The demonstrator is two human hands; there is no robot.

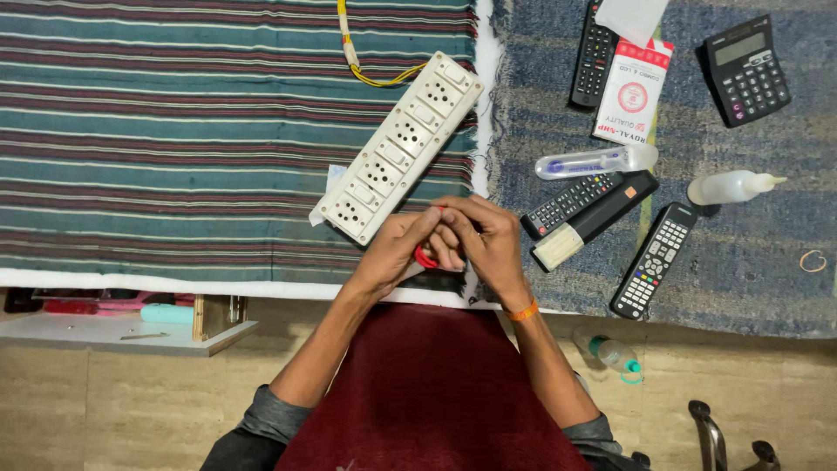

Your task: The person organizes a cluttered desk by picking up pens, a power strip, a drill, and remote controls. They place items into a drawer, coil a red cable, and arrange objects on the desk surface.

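Head view, hands: our left hand (391, 253) and right hand (484, 240) are pressed together at the near edge of the striped cloth (174, 131), fingers curled inward.
Held thing: a small red piece (425, 258) is pinched between both hands; mostly hidden, so we cannot tell its exact kind.
Handling: it looks light and thin, probably bendable; we judge a fingertip pinch near its exposed end suits it.
Just beyond the left hand: a white socket strip (399, 146), stiff, with a yellow cord (370, 77).
Right of the right hand: black remotes (571, 201), a brush (593, 220), a clear tube (593, 161).
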